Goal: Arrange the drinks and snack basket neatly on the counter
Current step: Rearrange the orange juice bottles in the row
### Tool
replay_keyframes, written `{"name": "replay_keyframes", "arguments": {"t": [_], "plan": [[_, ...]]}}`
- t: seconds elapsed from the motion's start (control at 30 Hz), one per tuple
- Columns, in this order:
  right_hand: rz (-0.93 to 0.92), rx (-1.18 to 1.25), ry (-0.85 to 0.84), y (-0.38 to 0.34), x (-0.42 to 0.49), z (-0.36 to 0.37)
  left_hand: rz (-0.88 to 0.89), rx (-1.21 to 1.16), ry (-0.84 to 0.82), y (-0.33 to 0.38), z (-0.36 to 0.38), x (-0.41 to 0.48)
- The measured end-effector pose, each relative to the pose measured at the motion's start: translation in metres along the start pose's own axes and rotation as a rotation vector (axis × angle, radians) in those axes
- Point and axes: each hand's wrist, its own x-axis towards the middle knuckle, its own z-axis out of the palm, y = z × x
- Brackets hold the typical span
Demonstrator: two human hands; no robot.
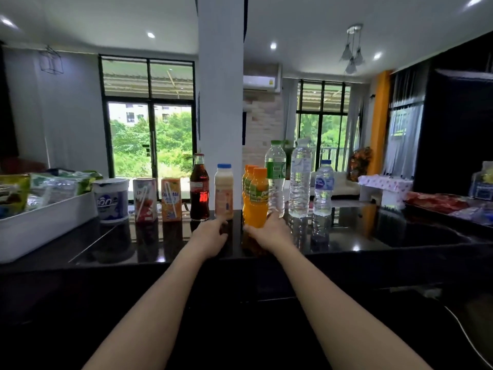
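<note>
Drinks stand in a row on the black counter [373, 236]: a white tub [112, 200], two juice cartons [145, 200] [171, 198], a cola bottle [199, 193], a milky bottle [224, 192], orange juice bottles [257, 198] and three water bottles [300, 180]. My right hand [266, 231] grips the base of the front orange juice bottle. Beside the milky bottle's base lies my left hand [210, 236], its fingertips touching it. The white snack basket [40, 225] sits at the far left, filled with snack packs.
A white pillar [221, 102] rises behind the row. Red and clear packets [440, 202] lie at the counter's right end, near a wrapped box [384, 186]. The counter's front edge runs below my hands.
</note>
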Motion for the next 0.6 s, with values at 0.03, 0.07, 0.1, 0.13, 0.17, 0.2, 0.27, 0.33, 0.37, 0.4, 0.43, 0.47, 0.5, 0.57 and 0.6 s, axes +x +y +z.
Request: {"name": "replay_keyframes", "arguments": {"t": [0.03, 0.07, 0.1, 0.13, 0.17, 0.2, 0.27, 0.33, 0.37, 0.4, 0.43, 0.47, 0.5, 0.57, 0.6], "plan": [[-0.015, -0.030, 0.012, -0.001, 0.004, 0.001, -0.004, 0.009, 0.004, 0.002, 0.002, 0.005], [-0.035, -0.039, 0.025, -0.002, 0.008, 0.001, -0.005, 0.027, 0.013, 0.003, 0.003, 0.008], [-0.047, -0.025, 0.030, -0.003, 0.012, 0.001, -0.007, 0.047, 0.024, 0.003, 0.003, 0.011], [-0.064, 0.008, 0.035, -0.003, 0.015, 0.000, -0.009, 0.066, 0.033, 0.004, 0.003, 0.013], [-0.068, 0.049, 0.034, -0.003, 0.015, -0.001, -0.014, 0.083, 0.038, 0.004, 0.004, 0.015], [-0.086, 0.086, 0.039, -0.002, 0.017, -0.002, -0.022, 0.099, 0.039, 0.004, 0.004, 0.016], [-0.121, 0.131, 0.026, 0.000, 0.018, -0.005, -0.032, 0.130, 0.043, 0.006, 0.005, 0.016], [-0.139, 0.185, -0.006, 0.004, 0.021, -0.010, -0.037, 0.161, 0.062, 0.009, 0.007, 0.014], [-0.131, 0.234, -0.031, 0.006, 0.021, -0.014, -0.041, 0.168, 0.070, 0.010, 0.008, 0.013], [-0.125, 0.291, -0.057, 0.008, 0.022, -0.017, -0.043, 0.169, 0.076, 0.010, 0.008, 0.012], [-0.121, 0.340, -0.084, 0.011, 0.022, -0.020, -0.045, 0.167, 0.076, 0.010, 0.008, 0.012], [-0.123, 0.374, -0.110, 0.014, 0.023, -0.022, -0.045, 0.165, 0.074, 0.010, 0.008, 0.012], [-0.124, 0.391, -0.137, 0.017, 0.022, -0.025, -0.045, 0.163, 0.072, 0.010, 0.008, 0.012], [-0.139, 0.430, -0.175, 0.020, 0.021, -0.028, -0.039, 0.173, 0.056, 0.011, 0.008, 0.014], [-0.154, 0.439, -0.175, 0.020, 0.018, -0.029, -0.031, 0.183, 0.047, 0.011, 0.007, 0.015]]}}
